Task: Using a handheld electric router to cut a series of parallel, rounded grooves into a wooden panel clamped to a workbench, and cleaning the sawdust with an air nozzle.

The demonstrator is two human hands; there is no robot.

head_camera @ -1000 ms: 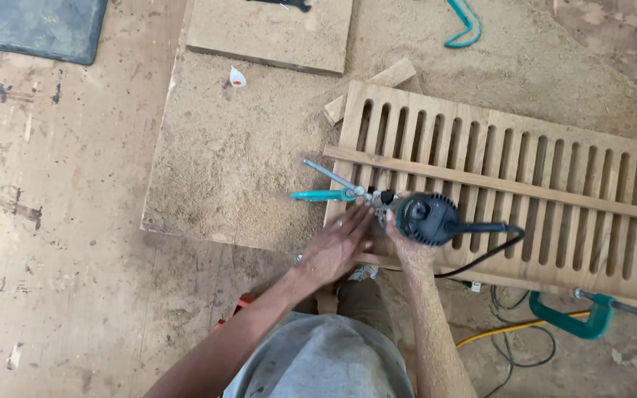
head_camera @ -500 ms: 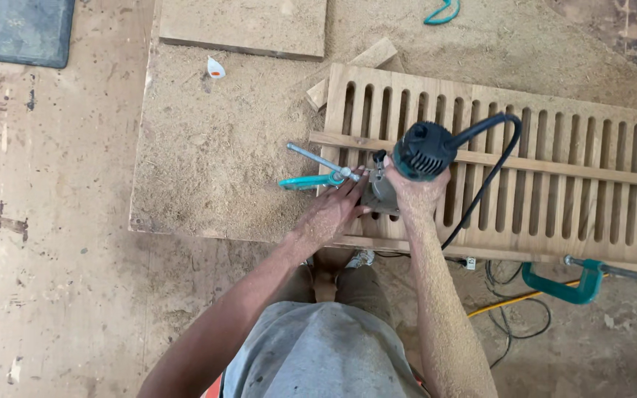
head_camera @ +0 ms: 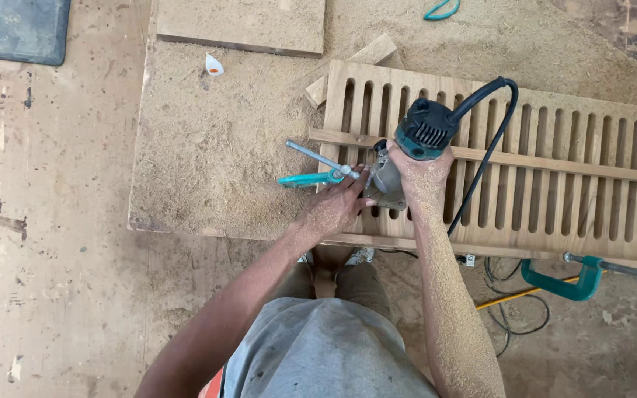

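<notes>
Both arms reach up from the bottom of the frame toward its centre, covered with fine dust. The left hand (head_camera: 337,206) lies palm down with fingers spread forward. The right hand (head_camera: 422,173) is curled in a grip, with its forearm nearly vertical.

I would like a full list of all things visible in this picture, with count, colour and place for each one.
router: one, teal and black, upright on the left part of the panel
cord: one, black, from the router over the panel's near edge
panel: one, light wood, slotted, on the bench's right
strip: one, wood, lying along the panel
clamps: two in full view, teal, at the panel's left end and at the near right edge
bench: one, covered with sawdust
boards: one flat at the far edge, one small offcut beside the panel
mat: one, dark, far left floor
left hand: at the router's base
right hand: grips the router's body
</notes>
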